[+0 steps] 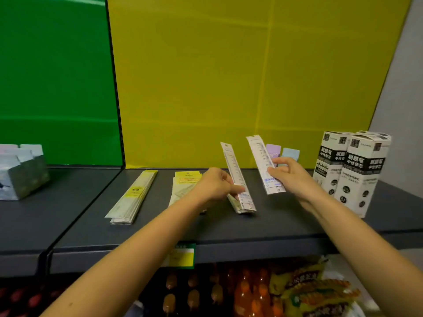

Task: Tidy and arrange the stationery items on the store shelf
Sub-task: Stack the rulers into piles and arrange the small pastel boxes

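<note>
Left hand (214, 183) and right hand (288, 175) each grip rulers (261, 156).

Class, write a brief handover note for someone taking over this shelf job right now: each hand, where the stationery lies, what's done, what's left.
Left hand pinches the first ruler pack, tilted up with its lower end at the small ruler pile.
Right hand pinches a second ruler pack, lifted off the shelf.
Done, it seems: the long yellow-labelled stack lies flat; pen boxes stand upright at right.
Left: lay both held packs on the pile; probably square the yellow-card packs beside the left hand.
</note>
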{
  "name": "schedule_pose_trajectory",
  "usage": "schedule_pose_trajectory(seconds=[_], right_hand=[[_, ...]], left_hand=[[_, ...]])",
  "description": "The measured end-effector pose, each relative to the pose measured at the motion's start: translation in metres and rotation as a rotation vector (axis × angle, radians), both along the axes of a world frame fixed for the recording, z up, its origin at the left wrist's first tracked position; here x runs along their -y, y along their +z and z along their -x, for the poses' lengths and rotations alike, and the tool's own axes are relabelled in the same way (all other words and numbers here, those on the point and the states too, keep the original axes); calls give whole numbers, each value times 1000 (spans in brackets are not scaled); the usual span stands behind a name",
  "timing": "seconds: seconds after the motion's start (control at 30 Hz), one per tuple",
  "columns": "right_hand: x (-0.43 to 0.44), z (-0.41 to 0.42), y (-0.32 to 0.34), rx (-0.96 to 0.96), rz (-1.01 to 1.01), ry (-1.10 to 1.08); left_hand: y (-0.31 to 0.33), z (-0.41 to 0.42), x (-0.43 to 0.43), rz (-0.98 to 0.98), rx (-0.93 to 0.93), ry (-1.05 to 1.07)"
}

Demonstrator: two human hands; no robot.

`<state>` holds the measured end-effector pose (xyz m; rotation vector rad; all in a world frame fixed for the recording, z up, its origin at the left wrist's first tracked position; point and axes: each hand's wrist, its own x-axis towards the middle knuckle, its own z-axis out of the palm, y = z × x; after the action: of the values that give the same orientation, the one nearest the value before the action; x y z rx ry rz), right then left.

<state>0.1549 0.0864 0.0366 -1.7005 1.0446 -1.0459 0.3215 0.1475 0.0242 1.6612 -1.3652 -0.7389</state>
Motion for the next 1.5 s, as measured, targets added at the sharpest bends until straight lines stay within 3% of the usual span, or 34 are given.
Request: schedule_pose_trajectory(seconds=[0.23,0.57,0.8,1.1,1.3,1.5], right_hand=[[19,-9,-23,-78,-5,122],[33,-36,-47,-191,7,104],[31,-35,-49,-457,150,106],[17,-43,-56,-168,-137,319],[33,-38,-55,-178,-120,305],[88,-3,-46,-71,83,-127]], left_hand=[[-28,20,19,11,72,173],[-36,19,25,1,172,252],[-37,25,34,42,102,339],[-38,33,50,-9,-279,227],[-36,34,63,-23,-131,250],[-17,29,86,89,46,210]])
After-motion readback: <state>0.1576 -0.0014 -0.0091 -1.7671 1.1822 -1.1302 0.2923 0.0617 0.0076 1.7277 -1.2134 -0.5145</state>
